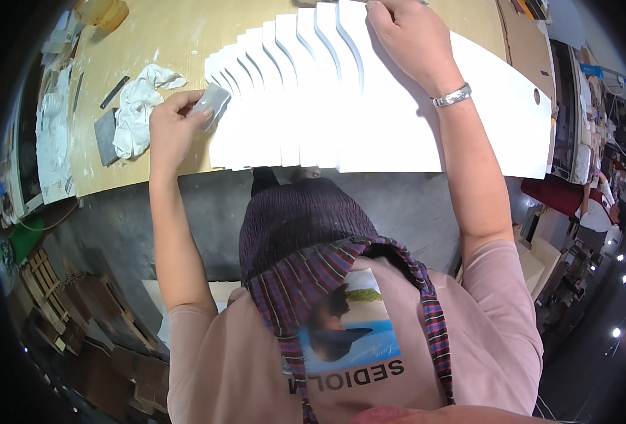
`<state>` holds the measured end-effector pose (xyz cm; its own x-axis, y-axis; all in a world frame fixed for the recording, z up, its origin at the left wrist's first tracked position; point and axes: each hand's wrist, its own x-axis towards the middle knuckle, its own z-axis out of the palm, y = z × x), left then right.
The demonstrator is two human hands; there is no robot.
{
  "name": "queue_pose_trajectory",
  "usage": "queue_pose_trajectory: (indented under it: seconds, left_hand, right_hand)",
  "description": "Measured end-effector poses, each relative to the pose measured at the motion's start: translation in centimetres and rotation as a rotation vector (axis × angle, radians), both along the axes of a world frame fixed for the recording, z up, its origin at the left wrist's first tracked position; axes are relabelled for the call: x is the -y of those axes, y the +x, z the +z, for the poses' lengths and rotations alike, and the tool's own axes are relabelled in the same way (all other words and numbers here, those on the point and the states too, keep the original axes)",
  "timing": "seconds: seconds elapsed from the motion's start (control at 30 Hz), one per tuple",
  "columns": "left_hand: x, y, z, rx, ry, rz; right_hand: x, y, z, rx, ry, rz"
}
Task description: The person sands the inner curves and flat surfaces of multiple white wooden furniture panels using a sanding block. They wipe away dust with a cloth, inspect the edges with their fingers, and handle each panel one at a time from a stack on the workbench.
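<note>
White panels (pixel 398 120) with curved, wavy edges lie overlapped in a stepped row across the table, the narrow ones at the left and one broad panel at the right. At the left end, my left hand (pixel 175 127) pinches a small, bent grey sheet (pixel 213 103) between thumb and fingers, against or close beside the leftmost panel edges. My right hand (pixel 413 44) lies over the far part of the broad panel with its fingers curled closed. What those fingers hold, if anything, is hidden at the picture's upper rim.
On the light wooden table (pixel 193 35) at the left are a crumpled white cloth (pixel 141 106), a dark grey flat block (pixel 105 136) and a thin black tool (pixel 114 92). A yellowish container (pixel 104 13) stands at the far left. Another person (pixel 595 212) is off to the right.
</note>
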<state>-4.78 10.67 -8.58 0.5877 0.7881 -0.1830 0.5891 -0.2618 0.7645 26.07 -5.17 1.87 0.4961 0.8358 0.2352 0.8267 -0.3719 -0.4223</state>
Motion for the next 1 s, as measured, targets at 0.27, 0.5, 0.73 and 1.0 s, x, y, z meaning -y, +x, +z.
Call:
queue_pose_trajectory:
  seconds: [0.27, 0.5, 0.73, 1.0]
  left_hand:
    - [-1.3, 3.2, -0.4, 0.180, 0.042, 0.268]
    - [3.6, -2.5, 1.7, 0.065, -0.085, 0.028]
    - [4.1, -2.7, 3.3, 0.019, -0.036, -0.161]
    - [-0.7, -2.5, 2.4, 0.103, 0.139, 0.038]
  right_hand:
    - [-0.4, -0.2, 0.1, -0.035, 0.005, 0.036]
    - [-0.2, -0.3, 0.0, -0.045, -0.015, -0.007]
    - [-0.3, -0.3, 0.0, -0.017, -0.051, -0.017]
    - [-0.5, -0.4, 0.0, -0.012, -0.011, 0.008]
